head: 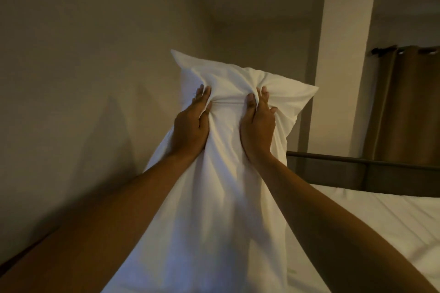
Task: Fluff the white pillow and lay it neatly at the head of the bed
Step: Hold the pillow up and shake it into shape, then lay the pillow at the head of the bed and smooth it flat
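White pillow (228, 173) held upright, fabric bunched and creased near its top, above white bed (371, 221)

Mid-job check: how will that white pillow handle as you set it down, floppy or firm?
Likely soft and floppy: the white pillow bunches into deep creases where the left hand and right hand squeeze it. Probably light, since it is held up by pinched fabric alone. It should slump onto the bed rather than roll.

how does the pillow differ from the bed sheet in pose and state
The white pillow stands on end, lifted; the bed sheet lies flat. The pillow is bunched and creased where the left hand and right hand grip it; the sheet looks fairly smooth. Both are white fabric.
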